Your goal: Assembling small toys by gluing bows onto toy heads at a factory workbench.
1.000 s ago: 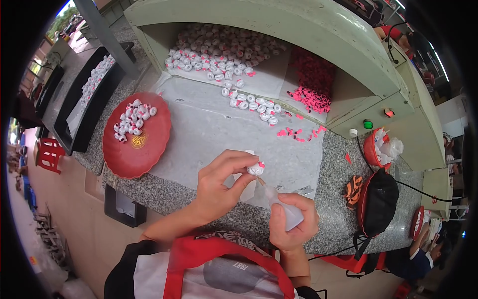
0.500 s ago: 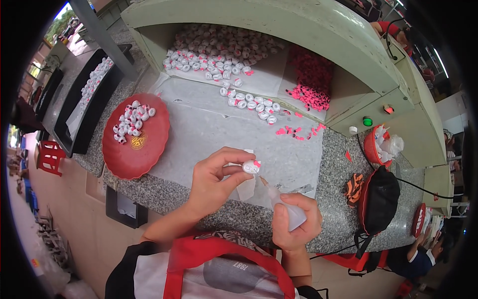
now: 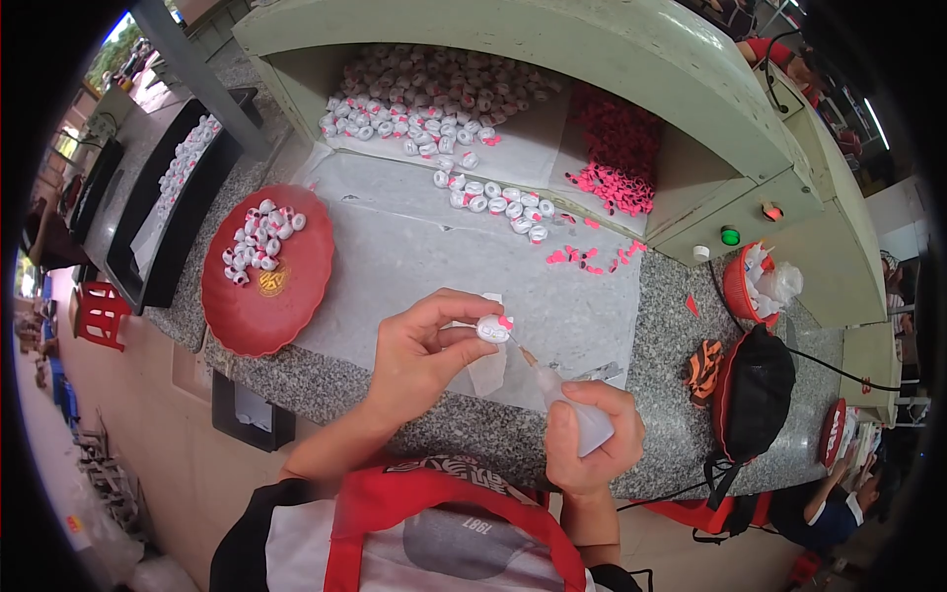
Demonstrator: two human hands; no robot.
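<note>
Pinched between the thumb and fingers of my left hand (image 3: 412,357) is a small white figurine head (image 3: 493,329) with a pink bow piece on it. My right hand (image 3: 595,434) is wrapped round a translucent squeeze bottle (image 3: 580,412). Its thin needle tip points up and left toward the head, close to its right side; I cannot tell whether they touch. Under my left hand, a slip of white paper (image 3: 488,373) lies on the paper-covered worktop (image 3: 395,247). Beyond the hands lie several white heads (image 3: 498,205) and scattered pink bow pieces (image 3: 582,259).
A red scalloped plate (image 3: 261,316) with white heads stands left. Behind is a pale green booth (image 3: 552,30) with piles of heads and pink pieces. To the right are a red basket (image 3: 738,296), an orange-and-black cloth (image 3: 703,370) and a black bag (image 3: 758,390). A black tray (image 3: 128,242) stands far left.
The squeeze bottle in my right hand has drawn slightly right and down, away from the head. My left hand and the head have shifted a little left.
</note>
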